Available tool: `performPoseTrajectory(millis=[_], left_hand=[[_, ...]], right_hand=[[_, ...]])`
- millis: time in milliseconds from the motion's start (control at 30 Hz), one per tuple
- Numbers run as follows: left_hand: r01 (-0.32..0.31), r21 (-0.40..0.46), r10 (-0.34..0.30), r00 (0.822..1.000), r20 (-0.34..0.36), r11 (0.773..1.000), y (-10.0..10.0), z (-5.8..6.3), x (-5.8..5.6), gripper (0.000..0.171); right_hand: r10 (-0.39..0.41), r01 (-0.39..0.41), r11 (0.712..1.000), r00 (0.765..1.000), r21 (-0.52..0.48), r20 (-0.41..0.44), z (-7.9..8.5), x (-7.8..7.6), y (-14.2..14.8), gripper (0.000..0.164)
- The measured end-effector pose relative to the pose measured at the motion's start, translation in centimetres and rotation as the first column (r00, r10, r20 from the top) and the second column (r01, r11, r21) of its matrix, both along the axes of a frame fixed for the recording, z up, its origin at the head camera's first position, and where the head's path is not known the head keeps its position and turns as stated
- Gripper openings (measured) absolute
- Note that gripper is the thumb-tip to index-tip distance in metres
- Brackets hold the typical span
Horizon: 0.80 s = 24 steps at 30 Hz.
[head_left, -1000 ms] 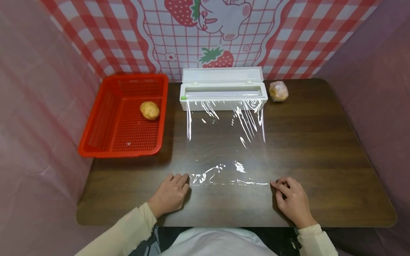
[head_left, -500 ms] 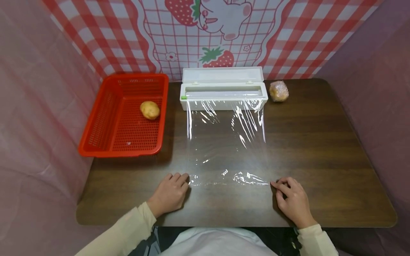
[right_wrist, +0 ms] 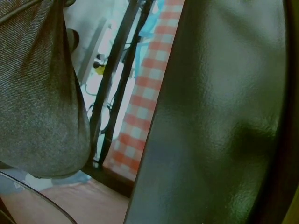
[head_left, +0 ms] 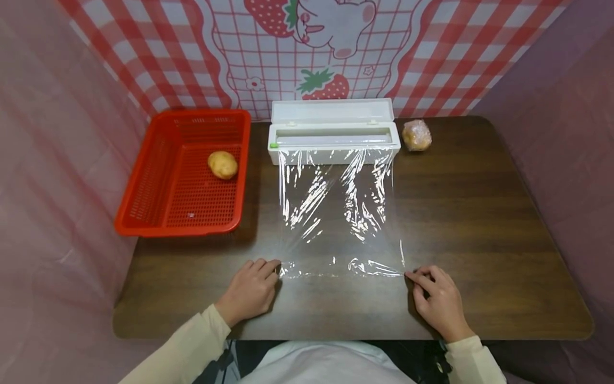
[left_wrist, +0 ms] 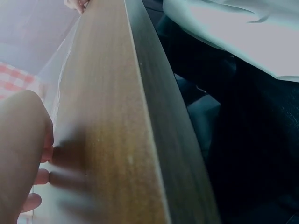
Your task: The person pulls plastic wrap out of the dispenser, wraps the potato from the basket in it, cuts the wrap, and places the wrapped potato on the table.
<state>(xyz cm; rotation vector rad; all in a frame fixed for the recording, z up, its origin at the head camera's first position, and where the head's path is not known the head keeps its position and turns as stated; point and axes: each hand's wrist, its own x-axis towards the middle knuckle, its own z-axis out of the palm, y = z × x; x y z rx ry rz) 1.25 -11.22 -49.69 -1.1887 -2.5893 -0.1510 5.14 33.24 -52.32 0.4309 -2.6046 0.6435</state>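
A sheet of clear cling film (head_left: 336, 213) stretches from a white cling film dispenser (head_left: 333, 156), its lid raised, toward the table's front. At the film's front left corner, my left hand (head_left: 250, 290) pinches the edge with fingers bent. My right hand (head_left: 437, 301) pinches the front right corner between thumb and finger. In the left wrist view, my left hand (left_wrist: 23, 144) appears beside the film's edge, its fingertips partly hidden. The right wrist view looks below the tabletop and does not show the hand.
Left of the film stands a red plastic basket (head_left: 182, 230) with a potato (head_left: 223, 165) inside. A film-wrapped lump (head_left: 417, 135), yellowish within, sits right of the dispenser. Checked red-and-white cloth (head_left: 163, 48) hangs behind the wooden table (head_left: 479, 213).
Wrinkles and bright creases have spread across the middle of the film. My left hand has shifted very slightly left; my right hand stays in place.
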Motion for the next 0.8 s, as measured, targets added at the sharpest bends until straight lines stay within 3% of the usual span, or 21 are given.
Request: performPoseTrajectory(millis=[200, 467, 800], left_hand=[[0.003, 0.033, -0.003, 1.000, -0.011, 0.999, -0.26, -0.55, 0.04, 0.018], [-0.010, 0.027, 0.010, 1.000, 0.008, 1.000, -0.19, -0.46, 0.12, 0.020], [0.007, 0.072, -0.006, 1.000, -0.016, 0.997, -0.19, -0.37, 0.10, 0.016]], right_hand=[[0.004, -0.004, 1.000, 1.000, 0.003, -0.010, -0.03, -0.12, -0.06, 0.021], [0.012, -0.012, 1.000, 1.000, 0.019, -0.027, -0.07, -0.18, -0.02, 0.024], [0.044, -0.044, 0.999, 0.997, 0.003, -0.058, -0.45, -0.35, 0.11, 0.025]])
